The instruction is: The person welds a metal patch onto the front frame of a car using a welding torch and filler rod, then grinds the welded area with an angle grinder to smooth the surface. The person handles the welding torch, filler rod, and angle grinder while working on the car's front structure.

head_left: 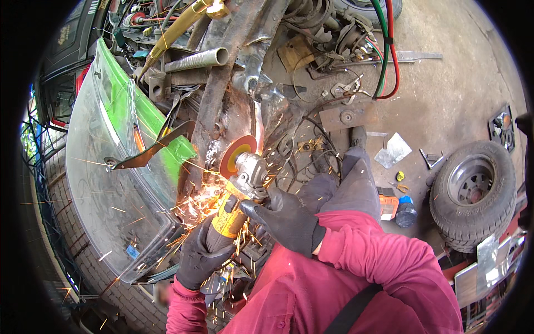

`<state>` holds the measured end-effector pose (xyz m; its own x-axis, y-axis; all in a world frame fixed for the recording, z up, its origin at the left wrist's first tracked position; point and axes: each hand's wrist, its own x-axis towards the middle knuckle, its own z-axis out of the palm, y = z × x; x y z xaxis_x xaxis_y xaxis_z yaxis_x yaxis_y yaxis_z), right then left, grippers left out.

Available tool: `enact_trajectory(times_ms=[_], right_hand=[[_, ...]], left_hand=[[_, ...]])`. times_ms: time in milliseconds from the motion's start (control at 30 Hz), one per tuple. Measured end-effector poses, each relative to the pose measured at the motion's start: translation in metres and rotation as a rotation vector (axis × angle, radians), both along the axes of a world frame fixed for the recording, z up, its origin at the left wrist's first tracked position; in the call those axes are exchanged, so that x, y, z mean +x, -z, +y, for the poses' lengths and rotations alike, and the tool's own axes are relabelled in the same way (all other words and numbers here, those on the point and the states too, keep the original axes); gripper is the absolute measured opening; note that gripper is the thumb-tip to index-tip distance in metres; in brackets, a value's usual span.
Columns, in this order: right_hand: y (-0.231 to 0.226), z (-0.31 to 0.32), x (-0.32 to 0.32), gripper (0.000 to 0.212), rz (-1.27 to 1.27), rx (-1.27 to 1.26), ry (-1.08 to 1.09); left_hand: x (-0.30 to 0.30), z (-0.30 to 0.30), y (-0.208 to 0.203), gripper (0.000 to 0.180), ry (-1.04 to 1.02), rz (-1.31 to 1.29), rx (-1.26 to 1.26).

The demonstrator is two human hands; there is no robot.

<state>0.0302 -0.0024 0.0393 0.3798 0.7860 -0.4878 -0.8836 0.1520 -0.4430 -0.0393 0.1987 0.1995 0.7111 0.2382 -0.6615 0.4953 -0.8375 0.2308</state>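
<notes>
A yellow angle grinder [227, 218] with a grey metal head and a red-and-yellow disc [239, 154] is in both my hands. My left hand [201, 255], in a black glove, wraps round the rear of its body. Beside the grinder head, my right hand [289, 224], gloved too, is closed on its side; some of its fingers are hidden. The disc meets the rusty metal frame [225, 83] of a vehicle. Bright sparks [197, 200] spray from there to the left and down past my left hand. The exact contact edge is lost in the glare.
Left of the frame lies a windshield [105, 189] with a green body panel [119, 83]. A rusty bracket [150, 153] juts out there. Green and red hoses [396, 67] hang at the upper right. A wheel [473, 195], a blue-capped bottle [406, 212] and scattered tools lie to the right.
</notes>
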Motion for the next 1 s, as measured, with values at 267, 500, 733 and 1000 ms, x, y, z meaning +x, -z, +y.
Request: enact_trajectory(times_ms=[267, 500, 733, 1000], right_hand=[[-0.001, 0.001, -0.001, 0.041, 0.040, -0.008, 0.008], [-0.004, -0.003, 0.002, 0.040, 0.006, -0.015, 0.091], [-0.009, -0.001, 0.008, 0.035, 0.044, -0.009, 0.103], [-0.012, -0.006, 0.013, 0.031, 0.041, 0.004, 0.135]], left_hand=[[0.002, 0.000, 0.001, 0.080, -0.016, 0.030, 0.025], [0.008, -0.001, 0.000, 0.078, -0.060, 0.082, -0.035], [0.012, -0.007, -0.001, 0.081, -0.034, 0.038, 0.001], [0.015, -0.004, 0.001, 0.079, 0.010, 0.013, 0.010]])
